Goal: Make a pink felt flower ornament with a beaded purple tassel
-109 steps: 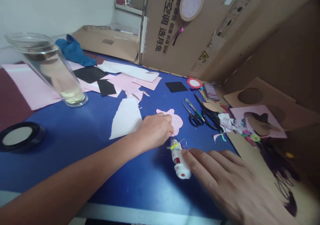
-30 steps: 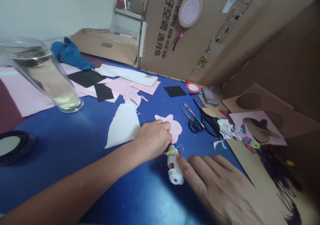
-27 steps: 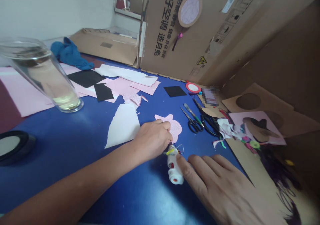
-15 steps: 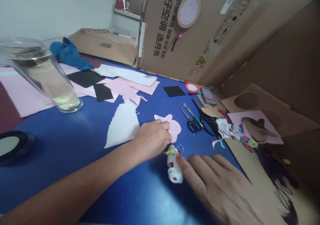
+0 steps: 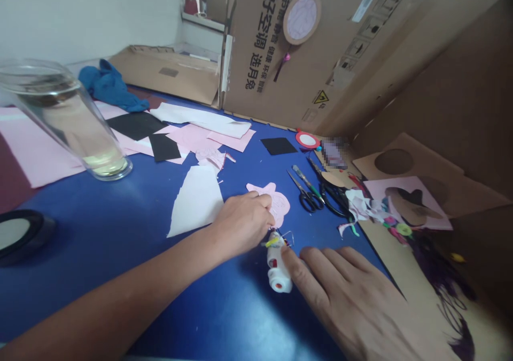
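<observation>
My left hand (image 5: 242, 225) rests with curled fingers on the edge of a pink paper cut-out (image 5: 276, 203), which lies on the blue tabletop (image 5: 208, 302). Below that cut-out, a small white plastic bottle (image 5: 276, 270) lies with a yellow bit and thin wire at its upper end. My right hand (image 5: 344, 297) is flat and spread, its index fingertip against the bottle's side. A torn white paper piece (image 5: 195, 203) lies just left of my left hand.
Two pairs of black-handled scissors (image 5: 316, 198) lie to the right. Farther left stand a tall glass (image 5: 72, 120) with pale liquid and a black tape roll (image 5: 20, 238). Pink and black paper sheets (image 5: 192, 134) lie behind; cardboard (image 5: 404, 163) and paper scraps lie at right.
The view has shifted slightly. Both hands stay nearly in place, and the bottle sits a little closer under my left hand than in the oldest frame.
</observation>
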A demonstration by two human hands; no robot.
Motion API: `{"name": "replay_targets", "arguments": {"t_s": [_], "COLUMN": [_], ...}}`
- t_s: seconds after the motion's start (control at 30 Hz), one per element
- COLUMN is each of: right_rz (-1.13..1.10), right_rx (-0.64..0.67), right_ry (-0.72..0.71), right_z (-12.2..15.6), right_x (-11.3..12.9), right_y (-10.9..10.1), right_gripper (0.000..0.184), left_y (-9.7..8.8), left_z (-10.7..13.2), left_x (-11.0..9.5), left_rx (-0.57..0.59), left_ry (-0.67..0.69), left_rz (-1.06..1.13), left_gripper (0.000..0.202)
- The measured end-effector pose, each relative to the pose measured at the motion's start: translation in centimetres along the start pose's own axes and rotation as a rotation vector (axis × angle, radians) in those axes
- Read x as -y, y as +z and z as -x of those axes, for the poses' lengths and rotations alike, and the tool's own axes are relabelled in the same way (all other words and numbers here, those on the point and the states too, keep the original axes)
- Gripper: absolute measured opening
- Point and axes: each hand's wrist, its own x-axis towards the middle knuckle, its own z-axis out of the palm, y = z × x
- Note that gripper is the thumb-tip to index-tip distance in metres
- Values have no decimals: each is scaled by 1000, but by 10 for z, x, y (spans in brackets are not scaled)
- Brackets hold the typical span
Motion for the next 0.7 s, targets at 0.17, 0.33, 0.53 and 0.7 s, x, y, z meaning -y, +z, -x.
{"name": "replay_targets", "arguments": {"t_s": [0.17,0.33,0.53,0.7], "right_rz": [-10,-21,-35,-38], "right_rx": [4,0,15,21], "right_ry": [4,4,13,13], "right_z": [3,4,2,7], "right_x": [1,2,0,-1], "right_y": [1,4,4,2], "right_gripper": [47,48,46,47], "left_y": [-3,-3,-3,-3], "left_z": [0,1,2,3], "left_x": [-2,1,4,4], "left_rx": [31,24,20,19], "left_ry": [-22,-6,41,86], "left_rz": [-8,5,-15,-51], "left_gripper": [27,28,25,25]}}
